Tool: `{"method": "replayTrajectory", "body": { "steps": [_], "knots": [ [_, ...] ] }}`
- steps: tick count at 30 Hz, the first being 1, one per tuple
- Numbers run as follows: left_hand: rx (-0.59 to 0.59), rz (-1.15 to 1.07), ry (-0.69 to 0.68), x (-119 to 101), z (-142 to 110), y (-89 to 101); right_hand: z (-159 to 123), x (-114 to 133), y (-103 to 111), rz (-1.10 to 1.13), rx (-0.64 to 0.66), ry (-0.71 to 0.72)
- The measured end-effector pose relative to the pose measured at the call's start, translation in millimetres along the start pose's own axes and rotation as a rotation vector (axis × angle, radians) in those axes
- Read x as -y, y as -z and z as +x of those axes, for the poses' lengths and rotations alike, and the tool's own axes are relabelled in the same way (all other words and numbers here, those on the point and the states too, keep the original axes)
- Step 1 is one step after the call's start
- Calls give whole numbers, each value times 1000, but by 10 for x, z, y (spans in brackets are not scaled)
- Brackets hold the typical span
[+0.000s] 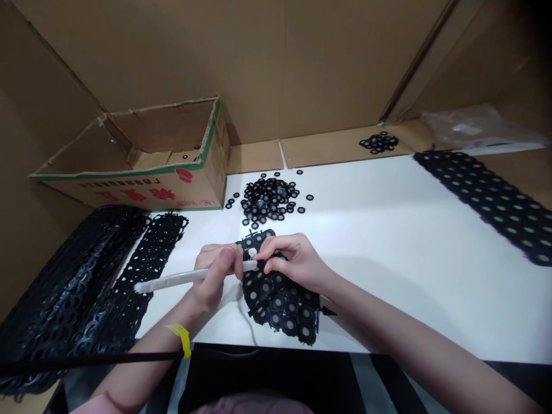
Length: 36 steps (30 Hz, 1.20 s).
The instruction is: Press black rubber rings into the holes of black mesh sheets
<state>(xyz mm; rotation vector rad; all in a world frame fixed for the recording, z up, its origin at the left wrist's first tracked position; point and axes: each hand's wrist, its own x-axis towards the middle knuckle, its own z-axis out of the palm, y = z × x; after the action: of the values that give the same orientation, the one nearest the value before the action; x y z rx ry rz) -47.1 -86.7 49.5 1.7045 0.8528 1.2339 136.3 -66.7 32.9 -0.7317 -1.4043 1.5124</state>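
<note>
My left hand point(218, 265) is closed around a slim white stick-like tool point(172, 280), whose right end reaches the fingertips of my other hand. A black, rubber-looking sheet of joined rings point(278, 305) with pale round centres lies under both hands, its lower end towards me. My right hand point(297, 260) pinches the sheet near the stick's tip, thumb and forefinger close together; the exact spot between the fingers is partly hidden. Just beyond the hands is a pile of loose black rings point(269, 198), some scattered around it.
An open cardboard box point(129, 192) with a few rings inside stands back left. Left of me lie stacked black perforated sheets point(73, 282). Another ring sheet point(487, 201) lies at the right, near a small ring pile point(379, 142) and a clear plastic bag point(478, 126). Cardboard walls point(276, 69) enclose the white work surface point(388, 241).
</note>
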Motion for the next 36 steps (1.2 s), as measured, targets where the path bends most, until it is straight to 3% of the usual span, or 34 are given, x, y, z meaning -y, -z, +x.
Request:
{"method": "replayTrajectory", "body": {
  "steps": [13, 21, 28, 33, 36],
  "knots": [
    [-10, -139, 32, 38, -2, -25, 8, -3, -3, 52, -7, -31],
    [-160, -304, 43, 22, 25, -47, 21, 18, 28, 88, 42, 5],
    [-214, -342, 98, -30, 57, -75, 34, -21, 49, 96, 71, 35],
    [-227, -431, 100, -67, 110, -62, 53, -19, 84, 129, 40, 40],
    [-251, -427, 122, -81, 122, -46, 84, -5, 124, 21, -40, 80]
  ]
}}
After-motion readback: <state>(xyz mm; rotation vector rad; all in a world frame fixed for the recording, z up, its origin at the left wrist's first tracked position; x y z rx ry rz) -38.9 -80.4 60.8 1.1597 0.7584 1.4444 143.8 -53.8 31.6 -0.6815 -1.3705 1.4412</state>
